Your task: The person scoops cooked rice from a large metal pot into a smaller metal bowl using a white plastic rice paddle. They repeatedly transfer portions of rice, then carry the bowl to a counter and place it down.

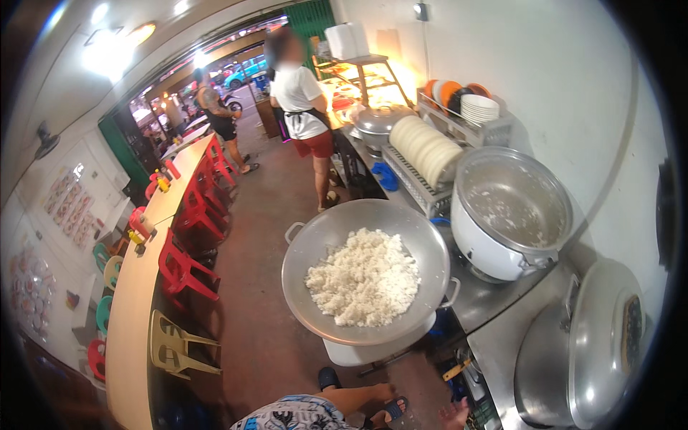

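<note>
At the bottom edge of the view, my right hand (456, 415) is partly cut off and blurred. Its fingers look spread, with nothing in them, and it is near the steel counter's front edge. My left hand is out of view. Before me a wide metal wok (306, 252) with two loop handles rests on a white stool (349, 352). A mound of cooked white rice (365, 277) fills its middle. To the wok's right stands a large white rice cooker (484, 242), lidless, with grains of rice stuck inside its metal pot.
A large metal pot (543, 360) with a tilted lid (607, 333) stands at right. Plates (424, 145) fill a rack behind the cooker. A wooden-handled tool (457, 371) sits below the counter. A person (301, 102) stands beyond the wok. Red chairs (183, 269) line a long table (134, 322).
</note>
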Motion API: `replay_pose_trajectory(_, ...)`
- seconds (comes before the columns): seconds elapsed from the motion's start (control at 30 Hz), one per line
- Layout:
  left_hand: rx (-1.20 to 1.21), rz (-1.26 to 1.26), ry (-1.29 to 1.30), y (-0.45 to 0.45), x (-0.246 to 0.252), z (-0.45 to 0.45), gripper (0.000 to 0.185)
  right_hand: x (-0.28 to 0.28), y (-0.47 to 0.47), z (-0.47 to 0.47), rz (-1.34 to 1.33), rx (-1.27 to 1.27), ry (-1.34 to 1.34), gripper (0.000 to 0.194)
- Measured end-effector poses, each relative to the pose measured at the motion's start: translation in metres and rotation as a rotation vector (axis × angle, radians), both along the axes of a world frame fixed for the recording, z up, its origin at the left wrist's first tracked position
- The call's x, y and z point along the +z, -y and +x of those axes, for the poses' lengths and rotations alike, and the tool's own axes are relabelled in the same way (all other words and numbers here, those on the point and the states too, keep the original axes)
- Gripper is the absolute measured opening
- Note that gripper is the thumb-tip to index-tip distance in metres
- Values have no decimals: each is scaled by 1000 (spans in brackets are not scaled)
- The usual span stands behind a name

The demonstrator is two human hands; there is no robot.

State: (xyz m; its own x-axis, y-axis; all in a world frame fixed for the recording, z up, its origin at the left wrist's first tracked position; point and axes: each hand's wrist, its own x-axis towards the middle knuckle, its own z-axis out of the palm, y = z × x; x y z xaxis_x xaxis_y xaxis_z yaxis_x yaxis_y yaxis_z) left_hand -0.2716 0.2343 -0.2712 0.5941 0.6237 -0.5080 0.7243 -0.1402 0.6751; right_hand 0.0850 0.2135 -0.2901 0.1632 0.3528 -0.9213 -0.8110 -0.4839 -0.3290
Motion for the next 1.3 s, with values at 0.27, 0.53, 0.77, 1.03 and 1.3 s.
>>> replay_pose_trajectory(0.27,491,-411,-402,103,19,-213,60,-14,-106,10,194,-253,-45,82)
replay_pose_trajectory(0.53,515,-323,-480,125,26,-296,56,20,-99,6,64,-116,119,71)
replay_pose_trajectory(0.77,652,-267,-108,47,38,-151,47,68,-108,-25,13,252,179,62)
replay_pose_trajectory(1.03,581,-188,-30,29,74,-137,54,147,-131,-110,81,756,209,52)
replay_pose_trajectory(1.3,835,-379,-248,93,61,-265,56,199,-124,-201,120,1085,224,41)
